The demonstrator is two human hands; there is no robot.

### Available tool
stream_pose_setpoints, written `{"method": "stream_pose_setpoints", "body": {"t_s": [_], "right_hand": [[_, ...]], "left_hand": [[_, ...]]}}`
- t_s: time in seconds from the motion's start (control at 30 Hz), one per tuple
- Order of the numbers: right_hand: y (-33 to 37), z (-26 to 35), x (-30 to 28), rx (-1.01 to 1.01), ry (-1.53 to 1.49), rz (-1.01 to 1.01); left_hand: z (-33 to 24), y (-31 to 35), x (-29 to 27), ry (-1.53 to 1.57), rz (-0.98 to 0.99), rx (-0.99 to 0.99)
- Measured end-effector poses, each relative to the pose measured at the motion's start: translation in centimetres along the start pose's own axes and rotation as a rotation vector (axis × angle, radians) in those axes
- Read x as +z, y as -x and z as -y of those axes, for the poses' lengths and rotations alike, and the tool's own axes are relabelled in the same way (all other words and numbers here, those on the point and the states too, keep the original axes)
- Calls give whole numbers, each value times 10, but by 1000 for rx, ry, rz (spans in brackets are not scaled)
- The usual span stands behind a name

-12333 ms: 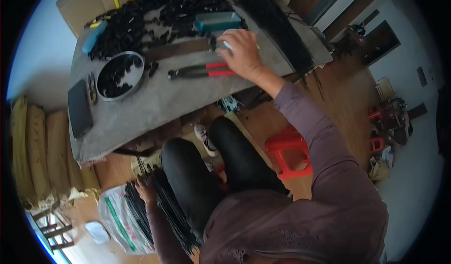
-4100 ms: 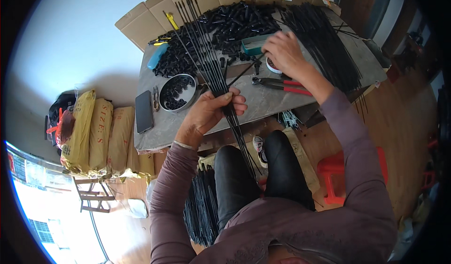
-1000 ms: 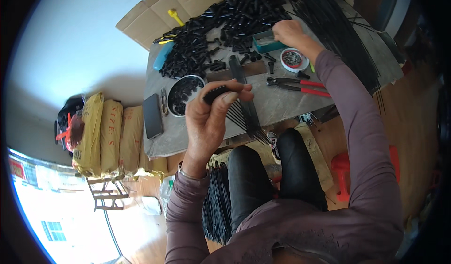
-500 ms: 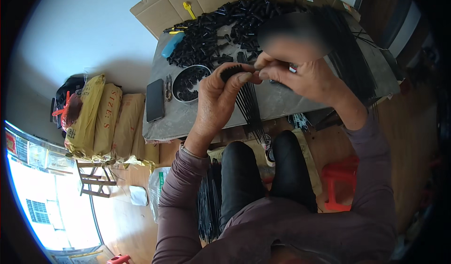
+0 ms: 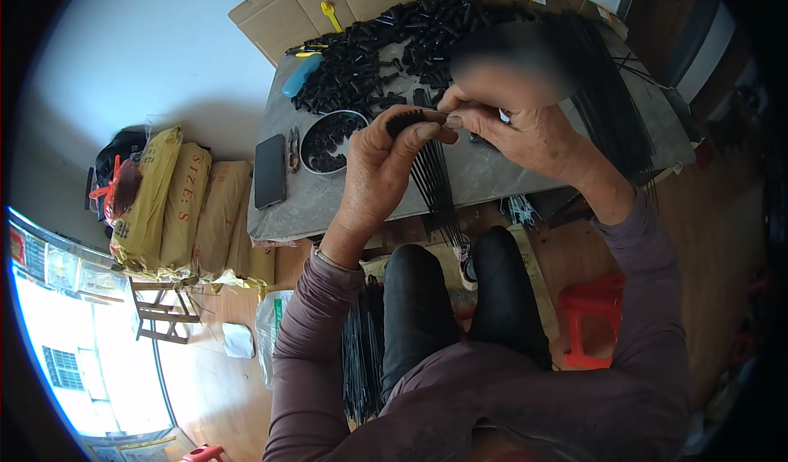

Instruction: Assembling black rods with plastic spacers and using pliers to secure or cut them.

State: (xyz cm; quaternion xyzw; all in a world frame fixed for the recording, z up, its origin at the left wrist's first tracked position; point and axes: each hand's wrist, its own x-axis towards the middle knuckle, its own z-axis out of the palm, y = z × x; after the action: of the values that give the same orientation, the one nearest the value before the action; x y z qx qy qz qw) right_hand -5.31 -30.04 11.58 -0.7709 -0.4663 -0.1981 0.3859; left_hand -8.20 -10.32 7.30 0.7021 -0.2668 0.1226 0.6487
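Black rods point(image 5: 434, 184) sit bundled in the left hand point(image 5: 379, 160), above the near part of the grey table point(image 5: 316, 207), their ends ranged along the curled forefinger and their lengths slanting down toward the person's legs point(image 5: 420, 294). A second ago the right hand point(image 5: 538, 140) was out at the teal box; now it has come in to meet the left fingertips, which suggests that reaching has given way to close finger work beside the rod ends. The left hand is curled firmly, its thumb pressing the bundle. The right thumb and forefinger are drawn close together; whether they pinch anything small cannot be told. Both forearms reach forward and converge, wrists apart.
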Motion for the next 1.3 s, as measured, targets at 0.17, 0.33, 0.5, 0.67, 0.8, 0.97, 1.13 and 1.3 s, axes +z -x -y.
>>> {"method": "stream_pose_setpoints", "body": {"t_s": [0.17, 0.33, 0.5, 0.67, 0.8, 0.97, 1.13, 1.3], "right_hand": [[0, -4, 1, -51, -10, -9], [-4, 2, -3, -82, 54, 24], [-4, -4, -4, -124, 4, 7], [-7, -10, -7, -101, -74, 30], [-13, -8, -3, -99, -51, 53], [-18, -11, 4, -141, -83, 15], [-24, -11, 10, -175, -74, 6], [-28, -3, 19, -112, -24, -9]], "left_hand": [[-6, 1, 0, -38, -7, 22], [-8, 1, 2, -8, 36, 5], [-3, -2, 7, 18, 110, -16], [-1, -9, 2, -26, 201, -12], [3, -16, -9, -166, 257, 73], [7, -17, -15, -192, 249, 119], [14, -17, -18, -148, 275, 143], [29, -12, -13, -230, 269, 77]]}}
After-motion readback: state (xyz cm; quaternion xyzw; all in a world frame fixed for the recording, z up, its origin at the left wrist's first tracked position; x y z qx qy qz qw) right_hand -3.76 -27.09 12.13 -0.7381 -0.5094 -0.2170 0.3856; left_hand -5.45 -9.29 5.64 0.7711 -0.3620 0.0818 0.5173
